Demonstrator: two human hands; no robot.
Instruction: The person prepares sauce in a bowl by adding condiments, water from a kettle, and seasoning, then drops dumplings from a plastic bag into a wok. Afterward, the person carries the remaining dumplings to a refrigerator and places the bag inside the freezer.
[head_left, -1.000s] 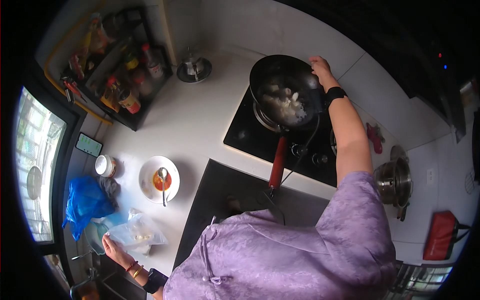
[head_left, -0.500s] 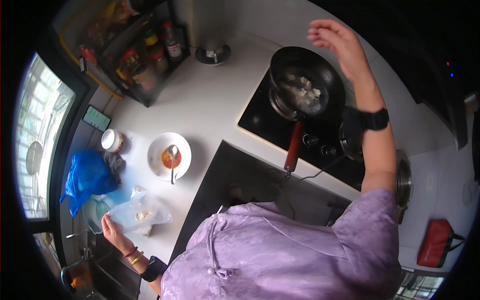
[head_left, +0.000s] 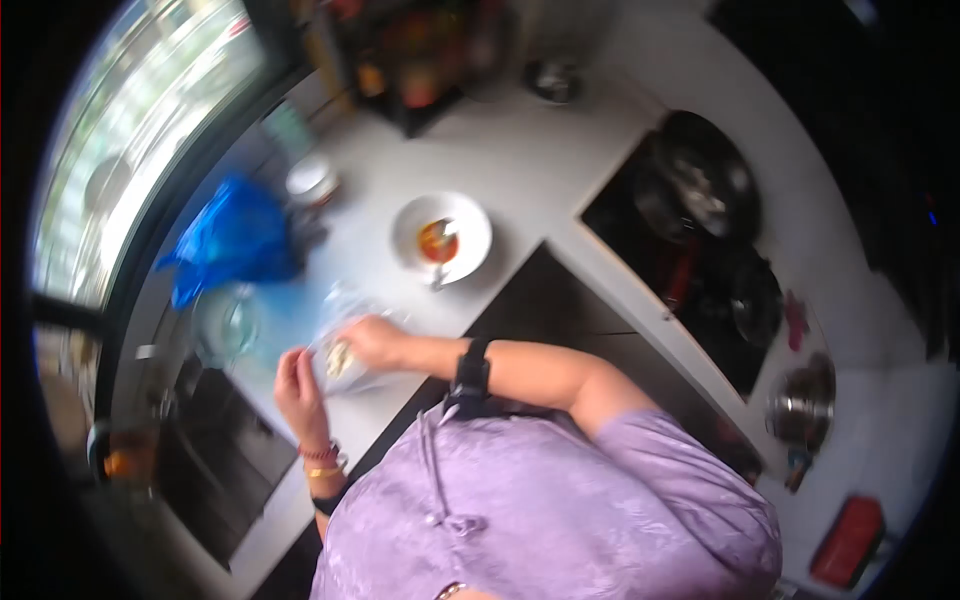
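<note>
the right hand [head_left: 368,343] has left the wok [head_left: 735,170] and is now at the clear bag [head_left: 345,382] on the counter [head_left: 560,185], putting both hands there and none on the wok. left hand [head_left: 298,385]: fingers pinching the bag's edge. right: fingers bent, grip blurred, cannot tell.

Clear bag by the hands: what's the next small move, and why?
I'd probably have the right hand close gently on some pale pieces, with the left hand steadying the clear bag: the right hand is beside the pieces, and the left is at the bag. Blur hides what either grips.
</note>
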